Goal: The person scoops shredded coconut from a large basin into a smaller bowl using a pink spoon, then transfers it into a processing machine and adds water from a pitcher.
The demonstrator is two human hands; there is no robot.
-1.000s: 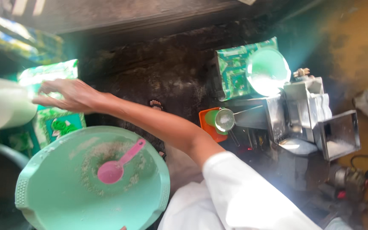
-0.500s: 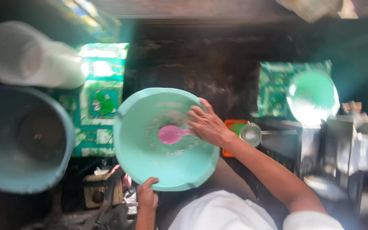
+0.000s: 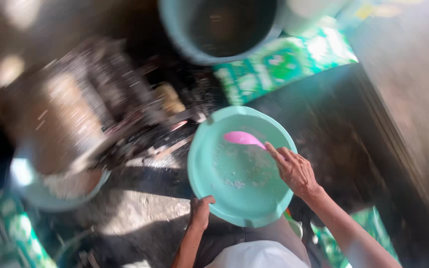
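A wide mint-green plastic basin sits in front of me with a few pale crumbs on its wet bottom. A pink plastic spoon lies inside it near the far rim. My right hand is closed on the spoon's handle over the basin's right side. My left hand grips the near rim of the basin.
A teal bucket stands at the top, beside a green printed sack. A blurred metal machine is at left, with a bowl of whitish mass under it. Dark ground lies to the right.
The view has swung, so the bucket now sits above the basin. My right hand stays at the pink spoon and my left hand stays on the near rim.
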